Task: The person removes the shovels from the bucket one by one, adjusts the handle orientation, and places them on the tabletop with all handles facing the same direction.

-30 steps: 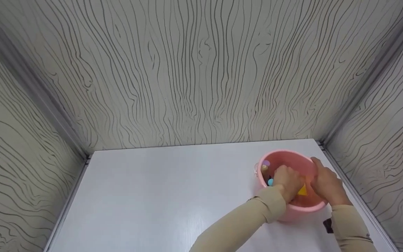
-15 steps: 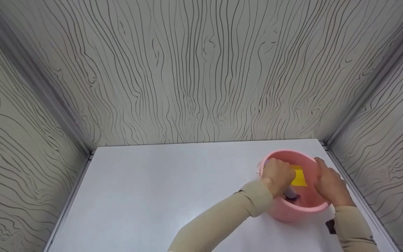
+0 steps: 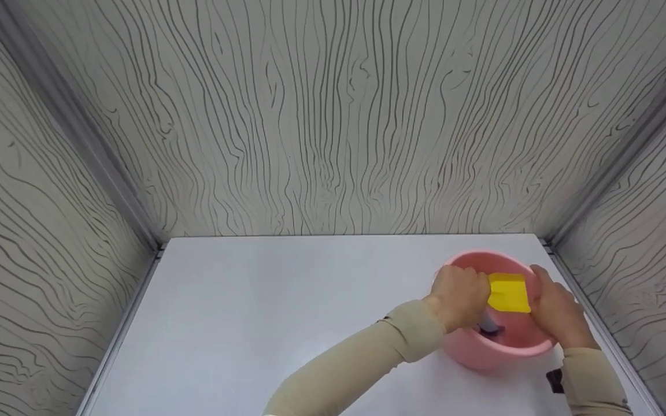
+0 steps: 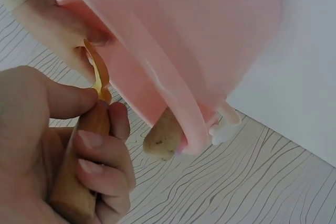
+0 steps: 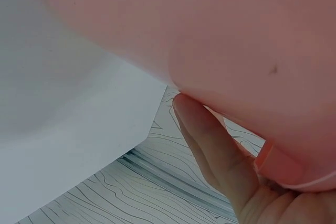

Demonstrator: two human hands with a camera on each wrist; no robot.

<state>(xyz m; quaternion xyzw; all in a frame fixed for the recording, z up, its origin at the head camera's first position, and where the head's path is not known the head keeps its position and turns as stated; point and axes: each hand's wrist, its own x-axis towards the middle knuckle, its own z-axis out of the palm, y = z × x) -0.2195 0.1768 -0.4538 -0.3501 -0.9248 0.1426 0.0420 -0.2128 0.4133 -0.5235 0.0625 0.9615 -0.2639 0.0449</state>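
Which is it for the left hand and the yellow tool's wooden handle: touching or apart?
Touching. The left wrist view shows the left hand gripping the wooden handle, fingers curled round it and thumb against it.

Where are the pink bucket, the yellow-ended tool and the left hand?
Pink bucket (image 3: 476, 355), head view: outer wall.
Yellow-ended tool (image 3: 509, 293), head view: flat yellow end.
Left hand (image 3: 459, 296), head view: back of hand.

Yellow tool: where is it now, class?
Right of centre in the head view, the yellow tool is in the left grip at the mouth of the pink bucket.
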